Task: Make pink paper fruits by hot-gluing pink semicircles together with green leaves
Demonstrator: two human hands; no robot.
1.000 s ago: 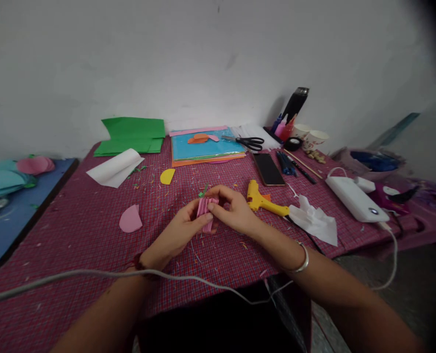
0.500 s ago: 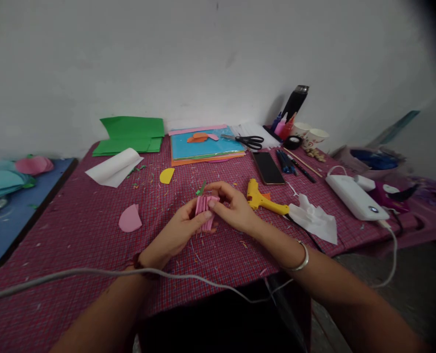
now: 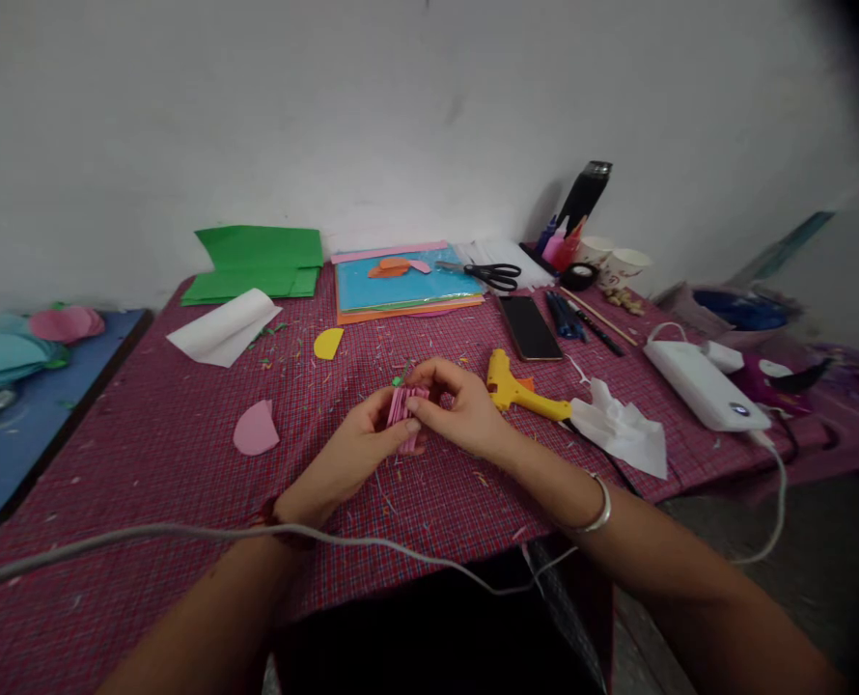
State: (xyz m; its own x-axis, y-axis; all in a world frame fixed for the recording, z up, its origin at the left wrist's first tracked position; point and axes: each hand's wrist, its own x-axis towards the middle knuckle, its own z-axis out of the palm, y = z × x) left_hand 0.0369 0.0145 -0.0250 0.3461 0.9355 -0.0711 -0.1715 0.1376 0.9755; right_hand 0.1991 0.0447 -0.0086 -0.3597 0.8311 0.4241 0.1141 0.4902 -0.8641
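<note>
Between my two hands is a bundle of folded pink paper, its edges layered like pleats, with a bit of green at its top. My left hand grips it from the left, thumb across the front. From the right, my right hand pinches its upper part between thumb and fingers. A rounded pink paper piece lies left of my hands, and a yellow paper piece lies beyond them. Just right of my right hand rests a yellow glue gun.
Farther back are green paper, coloured sheets, black-handled scissors and a phone. A crumpled tissue and white power bank sit at right. A white cable runs across in front, over my forearms.
My hands stay almost in place around the pink bundle. The bundle has turned slightly, and its green part shows less above my fingers. The view has shifted a little.
</note>
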